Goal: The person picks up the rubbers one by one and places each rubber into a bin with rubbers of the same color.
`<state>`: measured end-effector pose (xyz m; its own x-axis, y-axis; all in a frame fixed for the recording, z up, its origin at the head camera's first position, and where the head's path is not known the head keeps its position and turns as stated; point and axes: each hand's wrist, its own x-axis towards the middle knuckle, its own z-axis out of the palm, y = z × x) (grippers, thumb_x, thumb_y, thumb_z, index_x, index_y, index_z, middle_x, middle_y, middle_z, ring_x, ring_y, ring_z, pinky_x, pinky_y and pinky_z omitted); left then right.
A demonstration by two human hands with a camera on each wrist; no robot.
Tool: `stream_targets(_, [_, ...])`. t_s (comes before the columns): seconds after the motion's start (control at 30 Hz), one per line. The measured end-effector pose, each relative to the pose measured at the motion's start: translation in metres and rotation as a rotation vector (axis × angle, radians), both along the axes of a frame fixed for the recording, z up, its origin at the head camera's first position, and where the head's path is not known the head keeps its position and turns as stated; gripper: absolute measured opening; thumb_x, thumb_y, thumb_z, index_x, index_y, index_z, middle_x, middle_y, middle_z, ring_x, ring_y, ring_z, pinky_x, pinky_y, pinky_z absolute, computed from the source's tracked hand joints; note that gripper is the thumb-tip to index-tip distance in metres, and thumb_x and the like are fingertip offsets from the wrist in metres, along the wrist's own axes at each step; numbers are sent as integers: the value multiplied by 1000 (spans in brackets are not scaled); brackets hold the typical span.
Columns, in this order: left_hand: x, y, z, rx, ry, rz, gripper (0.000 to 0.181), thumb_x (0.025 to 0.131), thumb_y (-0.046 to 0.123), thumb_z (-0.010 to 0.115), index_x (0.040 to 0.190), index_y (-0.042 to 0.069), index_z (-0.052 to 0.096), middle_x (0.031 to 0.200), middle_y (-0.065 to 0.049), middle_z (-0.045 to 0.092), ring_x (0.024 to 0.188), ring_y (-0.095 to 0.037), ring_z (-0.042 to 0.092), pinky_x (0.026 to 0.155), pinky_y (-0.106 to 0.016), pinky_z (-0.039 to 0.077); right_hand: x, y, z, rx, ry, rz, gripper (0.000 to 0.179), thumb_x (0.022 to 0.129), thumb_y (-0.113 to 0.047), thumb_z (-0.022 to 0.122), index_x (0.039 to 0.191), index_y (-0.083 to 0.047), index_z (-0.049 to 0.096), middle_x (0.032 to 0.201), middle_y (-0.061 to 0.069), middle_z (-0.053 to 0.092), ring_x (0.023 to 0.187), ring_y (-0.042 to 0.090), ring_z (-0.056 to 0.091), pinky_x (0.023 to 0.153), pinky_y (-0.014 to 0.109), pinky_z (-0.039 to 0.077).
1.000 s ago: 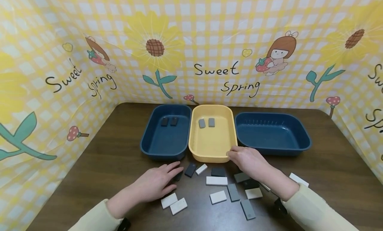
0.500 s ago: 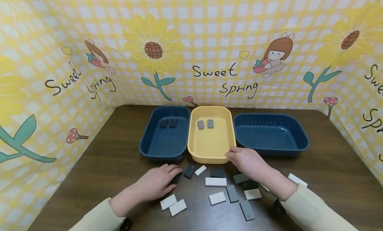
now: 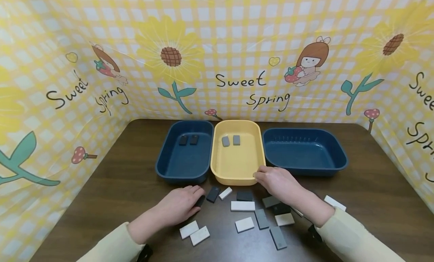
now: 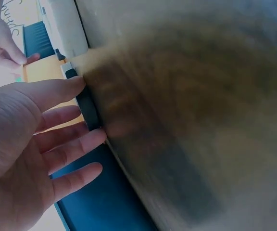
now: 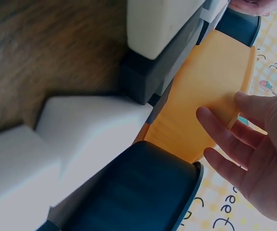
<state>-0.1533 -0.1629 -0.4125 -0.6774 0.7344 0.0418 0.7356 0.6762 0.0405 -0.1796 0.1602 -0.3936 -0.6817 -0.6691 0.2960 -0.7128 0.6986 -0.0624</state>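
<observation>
Yellow tray (image 3: 237, 162): two grey blocks (image 3: 236, 140). Left blue tray (image 3: 183, 162): two black blocks (image 3: 194, 140).

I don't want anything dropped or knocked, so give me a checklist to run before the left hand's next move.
1. Left hand pinches the black block: ok.
2. Black block is clear of the table: cannot tell.
3. Right hand is free: not ok, it grips the yellow bin's near-right rim.
4. Left blue bin has room: ok, just two dark blocks near its far end.
</observation>
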Motion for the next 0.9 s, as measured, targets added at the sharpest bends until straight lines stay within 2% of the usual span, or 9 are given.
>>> stream_targets(0.13, [2, -5, 1, 30, -47, 11, 35, 86, 21, 75, 114, 7, 60, 101, -3, 60, 88, -16, 60, 74, -33, 53, 0, -1, -1, -1, 0, -4, 7, 86, -8, 74, 85, -12, 68, 72, -4, 52, 57, 9, 45, 53, 21, 40])
stream_targets(0.23, [6, -10, 4, 59, -126, 40, 38, 87, 21, 74, 120, 8, 60, 107, -2, 59, 89, -13, 59, 76, -33, 53, 1, -1, -2, -3, -4, -6, 8, 85, -8, 74, 86, -12, 67, 70, -5, 49, 56, 9, 44, 53, 21, 39])
stream_targets(0.37, [11, -18, 10, 142, -216, 71, 37, 88, 19, 73, 122, 10, 60, 111, -1, 55, 87, -10, 57, 75, -30, 52, 3, -1, -1, -7, -8, -18, 7, 85, -8, 74, 89, -11, 69, 72, -5, 51, 57, 9, 45, 53, 21, 40])
stream_targets(0.57, [19, -27, 21, 273, -257, 83, 28, 88, 13, 72, 115, 10, 65, 112, 1, 53, 88, -11, 57, 75, -28, 51, 7, -4, 0, -12, -4, -60, 20, 85, -18, 76, 102, -8, 72, 82, -1, 58, 64, 10, 51, 58, 23, 48])
stream_targets(0.67, [21, -30, 28, 320, -266, 111, 29, 87, 12, 74, 114, 9, 65, 113, 2, 53, 84, -11, 56, 73, -27, 50, 9, -7, 1, -31, 45, -66, 27, 83, -21, 78, 106, -7, 72, 85, 1, 60, 66, 12, 52, 57, 23, 48])
stream_targets(0.77, [20, -34, 35, 359, -238, 124, 33, 85, 8, 75, 116, 9, 64, 116, 0, 55, 79, -12, 55, 71, -26, 48, 9, -13, 4, -53, 96, -66, 31, 82, -22, 80, 107, -6, 72, 89, 3, 61, 70, 14, 54, 57, 24, 49])
stream_targets(0.9, [13, -39, 45, 394, -134, 101, 39, 82, 3, 76, 119, 7, 63, 119, -4, 56, 81, -12, 56, 71, -29, 50, 9, -25, 8, -57, 110, -35, 33, 82, -23, 79, 110, -6, 70, 97, 4, 63, 78, 17, 58, 64, 28, 52])
